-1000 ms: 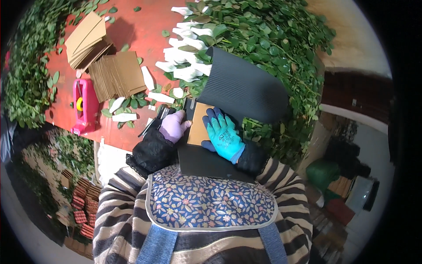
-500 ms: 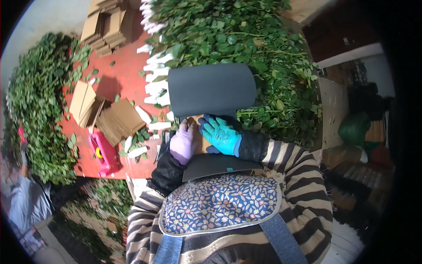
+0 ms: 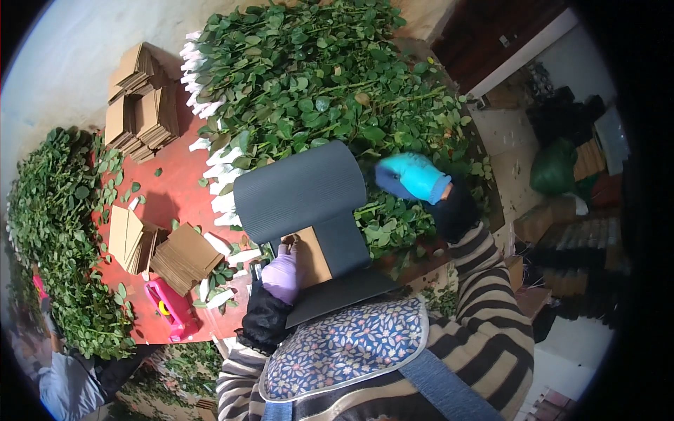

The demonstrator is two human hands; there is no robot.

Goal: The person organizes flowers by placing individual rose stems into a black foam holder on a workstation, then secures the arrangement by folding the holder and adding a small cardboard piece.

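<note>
1. While the person leaned over the red worktop (image 3: 175, 203), the left hand (image 3: 282, 275) in a lilac glove lay flat, fingers fairly open, pressing a brown card (image 3: 313, 254) onto the dark corrugated sheet (image 3: 309, 193) at their lap.
2. With only that one hand pinning it, I judged the card could slip or the curled sheet could spring back.
3. Farther out, the right hand (image 3: 415, 177) in a blue glove reached over the heap of leafy stems (image 3: 316, 84), fingers loosely curled and holding nothing I could make out.
4. A careless grab there might snag leaves or drag neighbouring stems off the pile.
</note>
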